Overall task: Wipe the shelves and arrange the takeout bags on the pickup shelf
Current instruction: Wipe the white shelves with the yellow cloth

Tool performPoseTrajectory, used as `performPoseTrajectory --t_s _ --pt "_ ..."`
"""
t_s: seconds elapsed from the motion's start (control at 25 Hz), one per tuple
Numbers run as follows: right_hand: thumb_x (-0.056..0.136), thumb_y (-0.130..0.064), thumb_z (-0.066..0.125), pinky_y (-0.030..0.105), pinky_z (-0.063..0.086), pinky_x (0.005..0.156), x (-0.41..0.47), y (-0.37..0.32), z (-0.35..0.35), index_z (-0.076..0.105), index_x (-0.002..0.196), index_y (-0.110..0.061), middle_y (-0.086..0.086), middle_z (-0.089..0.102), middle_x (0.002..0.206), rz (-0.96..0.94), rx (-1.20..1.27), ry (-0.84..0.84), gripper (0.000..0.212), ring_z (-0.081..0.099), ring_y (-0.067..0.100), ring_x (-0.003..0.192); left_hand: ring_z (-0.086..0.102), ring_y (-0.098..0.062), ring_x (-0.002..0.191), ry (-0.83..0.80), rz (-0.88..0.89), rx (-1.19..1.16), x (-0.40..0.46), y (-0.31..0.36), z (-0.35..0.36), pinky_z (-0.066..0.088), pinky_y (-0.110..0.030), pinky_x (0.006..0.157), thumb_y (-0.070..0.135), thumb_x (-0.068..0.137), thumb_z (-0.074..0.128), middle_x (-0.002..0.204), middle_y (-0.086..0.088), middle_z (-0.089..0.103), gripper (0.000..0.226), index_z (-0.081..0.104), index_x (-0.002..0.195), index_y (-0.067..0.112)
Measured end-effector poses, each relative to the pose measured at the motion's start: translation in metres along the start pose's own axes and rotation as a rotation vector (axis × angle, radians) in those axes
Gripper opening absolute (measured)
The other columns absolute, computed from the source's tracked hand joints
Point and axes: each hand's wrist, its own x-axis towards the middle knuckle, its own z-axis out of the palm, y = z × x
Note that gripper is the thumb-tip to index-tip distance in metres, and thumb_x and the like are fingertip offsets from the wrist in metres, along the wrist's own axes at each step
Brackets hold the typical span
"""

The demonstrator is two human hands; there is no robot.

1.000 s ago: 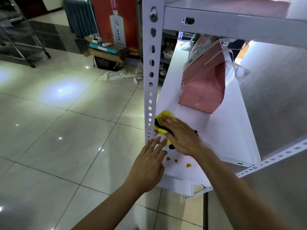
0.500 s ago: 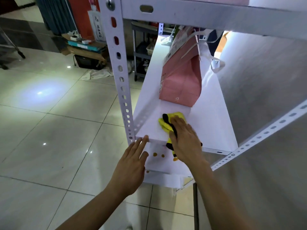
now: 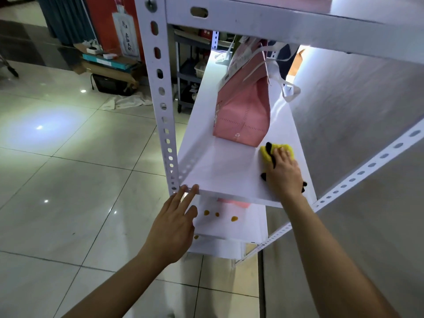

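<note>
Presently the right hand [image 3: 282,172] lay flat, palm down, on a yellow-and-black cloth [image 3: 277,149], fingers extended and pressing it onto the white shelf [image 3: 220,166]. The cloth sat near the shelf's right side, just in front of the pink takeout bag's near corner; whether cloth and bag touched could not be told. Black parts of the cloth showed on both sides of the wrist.

Pink takeout bag [image 3: 243,113] stood upright on the same shelf, farther back, its white handles [image 3: 275,74] draped over the top and toward the right.

Left hand [image 3: 173,228] was open, holding nothing, fingers straight and together; the fingertips [image 3: 190,188] rested at the shelf's front left corner, beside the perforated white upright post [image 3: 164,111].

Lower shelf [image 3: 229,228], visible below the front edge, carried three orange-brown spots [image 3: 234,218] in a row, with a fourth nearer the left hand. A strip of pink showed just under the upper shelf's edge; what it belonged to could not be told.

A grey upper shelf [image 3: 275,21] spanned overhead. The glossy tiled floor [image 3: 75,180] lay to the left, with stacked boxes [image 3: 107,63] and a crumpled white rag [image 3: 126,102] in the background.
</note>
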Motion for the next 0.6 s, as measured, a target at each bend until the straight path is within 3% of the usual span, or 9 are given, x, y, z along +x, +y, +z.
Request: performPoseTrajectory --t_s 0.16,0.36,0.48,0.6 --pt "0.102 -0.034 0.036 0.042 0.023 0.125 -0.073 0.003 0.020 0.044 0.153 -0.013 0.005 0.038 0.161 -0.154 0.015 0.079 0.056 0.029 0.022 0.152 0.025 -0.038 0.149 0.016 0.003 -0.016 0.002 0.004 -0.001 0.038 -0.050 0.111 0.016 0.087 0.044 0.161 -0.016 0.029 0.021 0.064 0.093 0.012" --pt "0.108 -0.041 0.030 0.039 0.011 0.126 0.006 -0.003 0.007 0.025 0.161 -0.018 0.002 0.018 0.169 0.008 -0.034 -0.018 0.058 0.012 0.019 0.157 0.019 -0.036 0.151 -0.013 -0.020 -0.002 0.004 0.007 -0.003 0.035 -0.049 0.114 0.012 0.089 0.044 0.162 -0.015 0.026 0.023 0.064 0.100 0.011" --pt "0.108 -0.039 0.030 0.040 0.007 0.127 0.031 -0.009 0.005 0.021 0.162 -0.016 0.005 0.014 0.170 0.088 -0.037 -0.012 0.059 0.009 0.021 0.157 0.031 -0.040 0.146 0.008 -0.081 -0.070 0.011 0.018 -0.005 0.040 -0.051 0.110 0.004 0.084 0.052 0.157 -0.020 0.036 0.037 0.062 0.119 0.006" --pt "0.105 -0.035 0.040 0.040 0.011 0.126 0.002 -0.007 0.018 0.026 0.161 -0.017 0.005 0.021 0.168 -0.001 -0.038 0.051 0.060 0.015 0.023 0.156 0.036 -0.038 0.143 -0.002 -0.158 -0.080 0.021 0.028 -0.006 0.038 -0.047 0.112 0.002 0.083 0.055 0.152 -0.016 0.042 0.062 0.046 0.144 0.008"
